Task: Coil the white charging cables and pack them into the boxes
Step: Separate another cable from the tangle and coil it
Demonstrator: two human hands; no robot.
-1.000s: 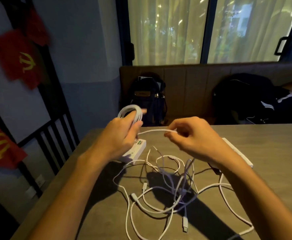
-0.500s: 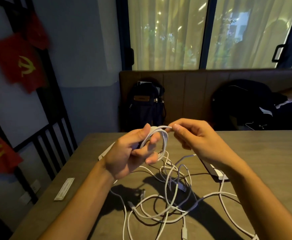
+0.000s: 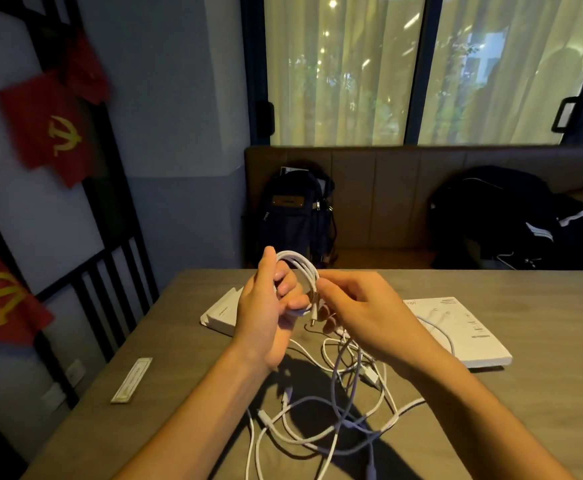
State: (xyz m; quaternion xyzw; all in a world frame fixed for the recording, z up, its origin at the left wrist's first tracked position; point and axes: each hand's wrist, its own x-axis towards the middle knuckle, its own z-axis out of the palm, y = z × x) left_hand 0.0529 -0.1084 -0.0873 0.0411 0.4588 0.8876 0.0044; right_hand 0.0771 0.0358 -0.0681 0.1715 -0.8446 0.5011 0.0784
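Note:
My left hand [image 3: 262, 317] holds a white cable wound into a coil [image 3: 300, 268] around its fingers, raised above the table. My right hand [image 3: 362, 313] pinches the free end of that cable against the coil, with the plug [image 3: 313, 318] hanging just below. A tangle of loose white cables [image 3: 331, 424] lies on the table under both forearms. One white box [image 3: 222, 311] sits behind my left hand. A second, flat white box [image 3: 463, 330] lies to the right of my right hand.
The wooden table [image 3: 542, 410] runs out to the right. A narrow white strip [image 3: 132, 379] lies near its left edge. Behind the table a bench holds a dark backpack [image 3: 297, 216] and a black bag [image 3: 511, 216]. A black railing stands at left.
The coil has grown on my left hand as the right hand brought the cable's end round to it. The view has tipped down, showing more of the table and boxes.

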